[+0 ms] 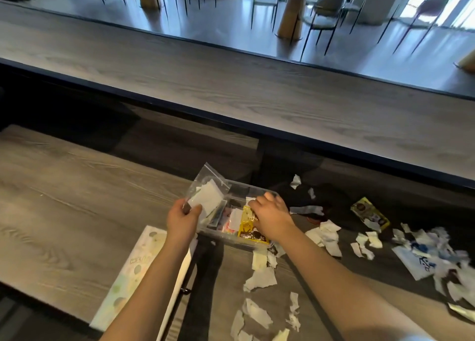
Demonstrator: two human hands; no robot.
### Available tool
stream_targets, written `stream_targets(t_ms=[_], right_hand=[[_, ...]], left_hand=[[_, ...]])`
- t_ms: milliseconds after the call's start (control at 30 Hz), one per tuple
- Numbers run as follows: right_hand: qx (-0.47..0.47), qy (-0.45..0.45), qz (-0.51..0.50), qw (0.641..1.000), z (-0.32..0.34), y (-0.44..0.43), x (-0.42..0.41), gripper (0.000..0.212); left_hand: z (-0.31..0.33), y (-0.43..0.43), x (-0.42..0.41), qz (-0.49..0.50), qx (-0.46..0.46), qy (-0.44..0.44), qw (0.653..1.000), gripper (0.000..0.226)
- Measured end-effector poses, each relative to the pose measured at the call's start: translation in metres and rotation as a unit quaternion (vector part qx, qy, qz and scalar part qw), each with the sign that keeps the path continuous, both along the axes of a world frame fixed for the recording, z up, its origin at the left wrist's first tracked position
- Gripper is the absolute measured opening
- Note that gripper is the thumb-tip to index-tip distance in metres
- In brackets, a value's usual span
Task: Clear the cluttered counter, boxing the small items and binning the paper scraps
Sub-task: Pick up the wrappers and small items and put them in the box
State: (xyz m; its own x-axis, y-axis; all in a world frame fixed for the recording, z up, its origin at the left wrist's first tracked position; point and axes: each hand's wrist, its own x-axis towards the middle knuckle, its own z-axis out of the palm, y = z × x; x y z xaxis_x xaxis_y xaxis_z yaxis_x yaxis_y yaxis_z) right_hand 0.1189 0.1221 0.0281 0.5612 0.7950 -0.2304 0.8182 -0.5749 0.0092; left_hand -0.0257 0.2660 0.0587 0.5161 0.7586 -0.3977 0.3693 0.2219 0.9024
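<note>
Clear plastic zip bag holding white slips, frame centre, is pinched in the left hand, kept clear while the right hand, its grip hidden, reaches into the transparent plastic box; torn white paper scraps litter the counter lower right.

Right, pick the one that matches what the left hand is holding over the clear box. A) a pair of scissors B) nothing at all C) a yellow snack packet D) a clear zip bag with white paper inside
D: the left hand pinches a clear zip bag with white paper in it, held at the left end of the clear box, while the right hand reaches into the box.
</note>
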Motion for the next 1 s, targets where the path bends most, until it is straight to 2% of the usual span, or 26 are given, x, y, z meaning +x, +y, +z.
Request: stream_targets(t_ms=[67, 133, 300, 400, 567, 600, 700, 767, 867, 1000], right_hand=[[0.065, 0.016, -0.036, 0.997, 0.002, -0.012, -0.003, 0.044], [0.109, 0.033, -0.072, 0.991, 0.002, -0.025, -0.003, 0.042], [0.105, 0.077, -0.132, 0.983, 0.001, -0.047, 0.001, 0.044], [0.100, 0.082, -0.143, 0.981, 0.001, -0.052, -0.002, 0.055], [0.097, 0.124, -0.193, 0.968, -0.004, -0.053, -0.004, 0.068], [0.097, 0.135, -0.199, 0.966, -0.003, -0.053, -0.004, 0.068], [0.092, 0.150, -0.200, 0.964, -0.002, -0.055, -0.005, 0.068], [0.088, 0.152, -0.201, 0.964, -0.002, -0.056, -0.004, 0.067], [0.093, 0.155, -0.200, 0.963, -0.001, -0.056, -0.003, 0.067], [0.107, 0.163, -0.207, 0.959, -0.004, -0.057, -0.004, 0.066]], left_hand=[[0.000, 0.002, 0.008, -0.024, 0.003, 0.027, 0.999, 0.030], [-0.001, 0.008, 0.020, -0.092, 0.000, 0.060, 0.994, 0.028], [-0.003, 0.019, 0.058, -0.286, 0.034, 0.148, 0.946, 0.036], [-0.009, 0.017, 0.081, -0.317, 0.085, 0.193, 0.925, 0.040], [-0.033, -0.001, 0.094, -0.280, 0.200, 0.240, 0.908, 0.037], [-0.036, -0.006, 0.091, -0.282, 0.237, 0.263, 0.892, 0.041], [-0.043, -0.019, 0.086, -0.311, 0.404, 0.313, 0.801, 0.061], [-0.043, -0.029, 0.083, -0.334, 0.464, 0.283, 0.770, 0.047], [-0.044, -0.043, 0.081, -0.422, 0.492, 0.252, 0.718, 0.025], [-0.043, -0.056, 0.082, -0.505, 0.462, 0.279, 0.673, 0.027]])
